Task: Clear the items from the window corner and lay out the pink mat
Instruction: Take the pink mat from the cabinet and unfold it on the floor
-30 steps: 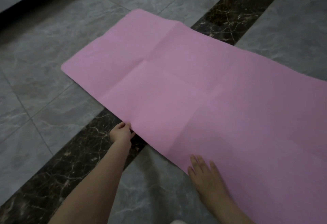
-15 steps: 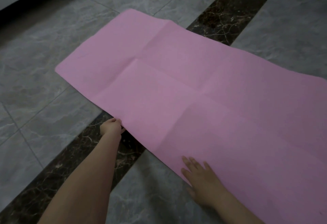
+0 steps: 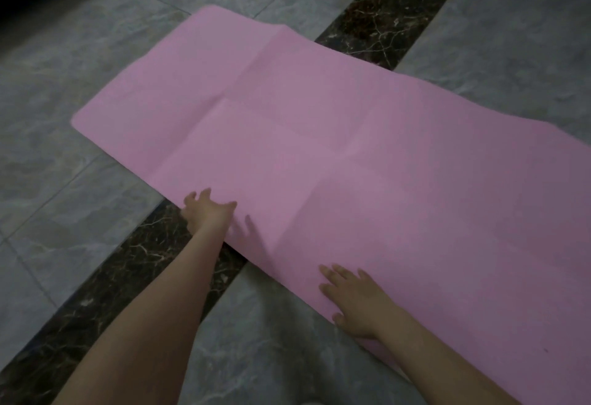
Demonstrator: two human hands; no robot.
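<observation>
Clearly the clearing part was behind her; nothing but the pink mat (image 3: 351,155) lay on the floor (image 3: 80,53), spread almost full length across the grey tiles and the dark marble strip (image 3: 393,14). It ran from a rounded far-left corner away to the right, out of sight. Fold creases crossed it, and the far edge rose in a small hump, so it was not quite flat.

Her left hand (image 3: 209,214) rested at the near edge with fingers spread wide, gripping nothing, the fingertips on the pink surface. Her right hand (image 3: 353,302) lay palm down on the mat closer to her, fingers straight and slightly fanned, pressing rather than holding.

I judged this the smoothing stage of laying out. What seemed to be called for next was a flat-handed sweep outward along the creases, towards that raised far edge, with light pressure so the thin sheet would not bunch or slide on the polished tiles.
</observation>
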